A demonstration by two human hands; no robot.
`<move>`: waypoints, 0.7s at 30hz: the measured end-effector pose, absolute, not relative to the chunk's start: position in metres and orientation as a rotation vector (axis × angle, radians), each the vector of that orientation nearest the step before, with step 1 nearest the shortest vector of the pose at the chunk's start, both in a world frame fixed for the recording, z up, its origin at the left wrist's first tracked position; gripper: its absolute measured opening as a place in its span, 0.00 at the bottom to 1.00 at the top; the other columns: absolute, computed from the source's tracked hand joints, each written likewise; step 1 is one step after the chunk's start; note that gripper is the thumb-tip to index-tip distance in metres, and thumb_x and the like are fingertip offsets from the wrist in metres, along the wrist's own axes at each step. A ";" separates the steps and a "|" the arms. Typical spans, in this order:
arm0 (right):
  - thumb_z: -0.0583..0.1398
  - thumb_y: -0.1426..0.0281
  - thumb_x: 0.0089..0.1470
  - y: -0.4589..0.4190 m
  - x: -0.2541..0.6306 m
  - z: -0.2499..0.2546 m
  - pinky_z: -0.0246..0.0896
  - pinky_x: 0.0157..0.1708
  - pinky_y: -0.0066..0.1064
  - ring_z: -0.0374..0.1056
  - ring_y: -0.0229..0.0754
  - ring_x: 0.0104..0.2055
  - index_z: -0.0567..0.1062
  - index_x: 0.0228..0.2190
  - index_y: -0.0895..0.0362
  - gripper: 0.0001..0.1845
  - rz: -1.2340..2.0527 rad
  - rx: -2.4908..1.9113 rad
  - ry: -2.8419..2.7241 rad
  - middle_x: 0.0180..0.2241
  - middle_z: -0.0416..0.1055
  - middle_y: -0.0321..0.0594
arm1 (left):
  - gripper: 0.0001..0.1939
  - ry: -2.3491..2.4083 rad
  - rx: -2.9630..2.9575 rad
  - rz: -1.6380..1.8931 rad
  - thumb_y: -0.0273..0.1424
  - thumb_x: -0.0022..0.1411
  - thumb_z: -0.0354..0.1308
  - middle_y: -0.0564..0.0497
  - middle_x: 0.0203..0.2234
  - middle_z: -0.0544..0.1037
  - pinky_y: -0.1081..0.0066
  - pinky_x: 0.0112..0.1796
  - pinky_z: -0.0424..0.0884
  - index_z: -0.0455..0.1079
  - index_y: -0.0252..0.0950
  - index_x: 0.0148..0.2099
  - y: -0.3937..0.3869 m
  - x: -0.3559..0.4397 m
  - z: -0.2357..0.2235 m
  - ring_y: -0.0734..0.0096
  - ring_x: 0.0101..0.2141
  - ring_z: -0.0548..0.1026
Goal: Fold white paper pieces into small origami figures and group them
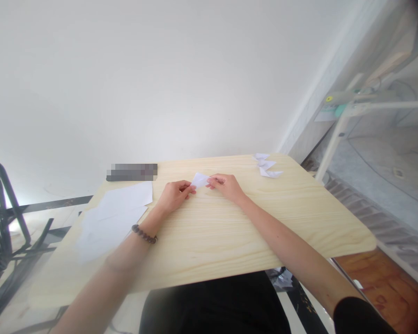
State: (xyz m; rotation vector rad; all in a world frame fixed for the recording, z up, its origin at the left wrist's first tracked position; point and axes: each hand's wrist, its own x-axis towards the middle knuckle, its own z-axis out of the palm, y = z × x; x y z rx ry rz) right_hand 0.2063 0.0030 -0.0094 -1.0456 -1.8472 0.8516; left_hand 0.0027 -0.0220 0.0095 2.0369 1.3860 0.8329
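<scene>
A small folded piece of white paper [199,179] is held between my two hands over the middle of the table. My left hand [176,195], with a dark bead bracelet on its wrist, pinches the paper's left corner. At the right corner, the fingers of my right hand [226,184] are closed on the same piece. Several folded white paper shapes [266,165] with pointed ends lie close together near the table's back right. Loose sheets of white paper [114,222] lie to the left, partly behind my left forearm.
The pale wooden table [209,241] stands against a white wall [195,83]. A dark, pixelated long object [132,172] lies at its back left. On the left is a dark chair [7,208]; a white metal frame [336,134] rises at the right.
</scene>
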 end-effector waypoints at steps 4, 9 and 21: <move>0.53 0.59 0.49 0.003 0.206 -0.008 0.62 0.31 0.27 0.70 0.37 0.29 0.74 0.31 0.57 0.16 0.860 -1.075 -1.847 0.27 0.74 0.39 | 0.18 1.413 2.035 0.835 0.43 0.56 0.47 0.53 0.17 0.73 0.77 0.20 0.59 0.71 0.35 0.34 -0.022 0.002 0.009 0.76 0.18 0.65; 0.49 0.56 0.52 0.000 0.204 -0.005 0.62 0.31 0.26 0.69 0.36 0.27 0.73 0.29 0.59 0.21 0.863 -1.066 -1.825 0.28 0.74 0.40 | 0.18 1.426 2.012 0.848 0.42 0.56 0.47 0.54 0.17 0.72 0.77 0.18 0.57 0.71 0.34 0.33 -0.023 0.003 0.012 0.77 0.16 0.64; 0.50 0.59 0.52 0.002 0.205 -0.006 0.61 0.31 0.25 0.68 0.34 0.27 0.71 0.29 0.58 0.17 0.840 -1.087 -1.868 0.26 0.74 0.38 | 0.17 1.416 1.964 0.813 0.42 0.55 0.48 0.52 0.21 0.75 0.78 0.19 0.58 0.69 0.34 0.33 -0.025 0.004 0.014 0.78 0.17 0.65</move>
